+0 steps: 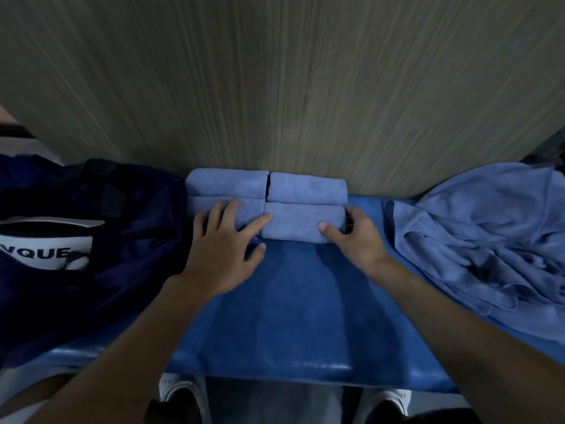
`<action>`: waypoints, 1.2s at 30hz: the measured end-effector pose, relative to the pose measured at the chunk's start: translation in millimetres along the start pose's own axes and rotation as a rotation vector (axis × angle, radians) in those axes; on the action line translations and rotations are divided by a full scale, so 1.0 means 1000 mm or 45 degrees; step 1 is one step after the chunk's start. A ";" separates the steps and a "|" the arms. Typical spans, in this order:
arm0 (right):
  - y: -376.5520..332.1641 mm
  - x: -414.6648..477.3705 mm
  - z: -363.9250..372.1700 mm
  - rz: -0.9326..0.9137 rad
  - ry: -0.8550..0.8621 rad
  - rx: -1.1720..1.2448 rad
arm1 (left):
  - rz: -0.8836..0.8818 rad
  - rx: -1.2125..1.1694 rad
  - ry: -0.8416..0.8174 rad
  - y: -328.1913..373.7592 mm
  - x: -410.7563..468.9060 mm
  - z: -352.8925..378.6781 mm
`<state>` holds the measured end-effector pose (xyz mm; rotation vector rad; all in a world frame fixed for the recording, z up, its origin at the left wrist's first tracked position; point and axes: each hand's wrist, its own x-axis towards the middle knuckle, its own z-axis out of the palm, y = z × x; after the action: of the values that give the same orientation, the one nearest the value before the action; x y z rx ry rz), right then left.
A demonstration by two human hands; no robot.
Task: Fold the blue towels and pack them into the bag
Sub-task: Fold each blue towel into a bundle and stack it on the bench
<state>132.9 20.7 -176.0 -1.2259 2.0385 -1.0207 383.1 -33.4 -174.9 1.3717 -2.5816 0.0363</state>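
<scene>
Blue front-right towel (301, 221) is pinched by the right hand (357, 237); front-left towel (252, 208) is pressed flat under the spread-fingered left hand (220, 243).

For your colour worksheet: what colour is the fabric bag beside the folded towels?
Dark navy fabric bag, head view.

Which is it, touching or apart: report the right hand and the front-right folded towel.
Touching. Head view: right hand grips front-right folded towel, thumb on it.
</scene>
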 end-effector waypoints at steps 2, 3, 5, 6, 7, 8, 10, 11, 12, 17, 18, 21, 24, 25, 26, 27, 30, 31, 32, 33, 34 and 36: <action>-0.002 -0.006 -0.011 0.001 -0.011 0.000 | -0.006 -0.029 0.029 0.006 0.001 -0.006; -0.002 -0.009 -0.019 0.008 -0.006 -0.007 | -0.013 -0.040 0.051 0.011 0.003 -0.010; -0.002 -0.015 -0.037 0.023 0.027 -0.022 | 0.016 -0.028 0.092 0.029 0.011 -0.016; 0.000 -0.017 -0.047 0.028 0.059 -0.020 | 0.047 -0.021 0.087 0.042 0.018 -0.019; 0.003 -0.019 -0.060 0.024 0.105 -0.016 | 0.083 -0.025 0.069 0.058 0.026 -0.023; 0.007 -0.020 -0.073 0.012 0.151 -0.026 | 0.119 -0.040 0.056 0.076 0.036 -0.026; 0.015 -0.024 -0.104 -0.002 0.228 -0.092 | 0.203 -0.081 0.048 0.117 0.054 -0.033; 0.021 -0.026 -0.121 0.002 0.270 -0.138 | 0.248 -0.107 0.044 0.139 0.064 -0.036; 0.027 -0.027 -0.138 0.005 0.318 -0.182 | 0.287 -0.139 0.032 0.159 0.074 -0.037; 0.065 -0.024 -0.216 0.019 0.576 -0.322 | 0.451 -0.223 -0.006 0.252 0.123 -0.031; 0.072 -0.023 -0.228 0.031 0.622 -0.334 | 0.466 -0.229 -0.012 0.269 0.131 -0.029; 0.088 -0.020 -0.251 0.026 0.704 -0.336 | 0.498 -0.243 -0.044 0.314 0.153 -0.021; 0.101 -0.017 -0.259 0.026 0.714 -0.321 | 0.496 -0.321 -0.124 0.346 0.168 -0.011; 0.103 -0.016 -0.259 0.034 0.705 -0.344 | 0.508 -0.324 -0.138 0.352 0.171 -0.007; 0.104 -0.014 -0.258 0.044 0.693 -0.369 | 0.517 -0.326 -0.135 0.356 0.173 -0.004; 0.103 -0.012 -0.256 0.054 0.681 -0.384 | 0.510 -0.349 -0.113 0.358 0.175 0.000; 0.096 -0.008 -0.251 0.064 0.634 -0.496 | 0.463 -0.506 -0.047 0.355 0.177 0.004; 0.093 -0.008 -0.250 0.084 0.625 -0.550 | 0.466 -0.554 -0.029 0.354 0.177 0.003; 0.088 -0.009 -0.249 0.111 0.626 -0.590 | 0.473 -0.590 -0.008 0.351 0.176 -0.001; 0.082 -0.011 -0.248 0.129 0.638 -0.608 | 0.488 -0.622 0.019 0.349 0.176 -0.005; 0.075 -0.014 -0.247 0.134 0.665 -0.593 | 0.502 -0.655 0.056 0.346 0.175 -0.012; 0.058 -0.020 -0.247 0.111 0.711 -0.477 | 0.528 -0.701 0.150 0.341 0.171 -0.031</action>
<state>-73.8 136.0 -83.3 -1.0916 2.7909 -1.0545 16.3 23.1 -83.2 0.6174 -2.4618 -0.4735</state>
